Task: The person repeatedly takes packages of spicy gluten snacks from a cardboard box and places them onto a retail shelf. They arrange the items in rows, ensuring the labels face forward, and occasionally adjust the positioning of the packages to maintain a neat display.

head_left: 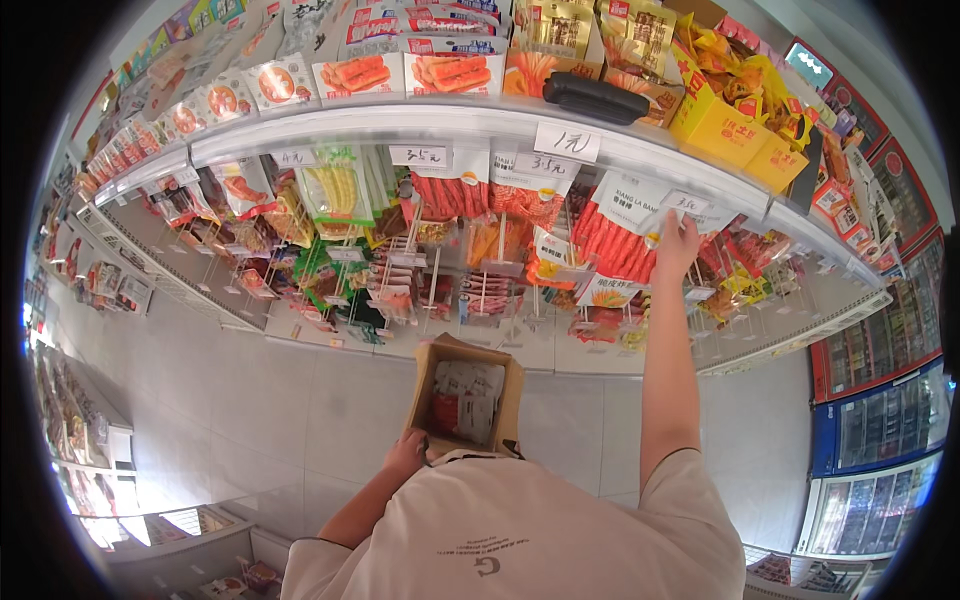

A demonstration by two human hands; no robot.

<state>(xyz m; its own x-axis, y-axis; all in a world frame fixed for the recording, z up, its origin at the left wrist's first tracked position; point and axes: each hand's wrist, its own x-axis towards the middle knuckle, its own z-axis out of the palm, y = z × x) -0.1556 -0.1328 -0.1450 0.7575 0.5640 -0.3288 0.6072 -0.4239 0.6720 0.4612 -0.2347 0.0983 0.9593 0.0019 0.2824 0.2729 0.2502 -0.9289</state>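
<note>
My left hand [406, 453] grips the near left edge of an open cardboard box [512, 397] in front of my body. Inside the box lie several white-and-red snack packets [469, 401]. My right arm stretches forward to the shelf. There, my right hand [677, 244] is at the right side of a hanging packet of red snack sticks [616, 232], just under a handwritten price tag [690, 203]. The fingertips overlap the packet's white upper part; whether they pinch the packet or the hook is hidden.
A white shelf edge [450, 124] runs across, carrying boxed snacks [455, 73], a yellow display box [724, 127] and a black case [596, 97]. More packets hang from hooks [431, 289] below. Glass-door coolers [877, 424] line the right. Grey tiles [345, 397] form the floor.
</note>
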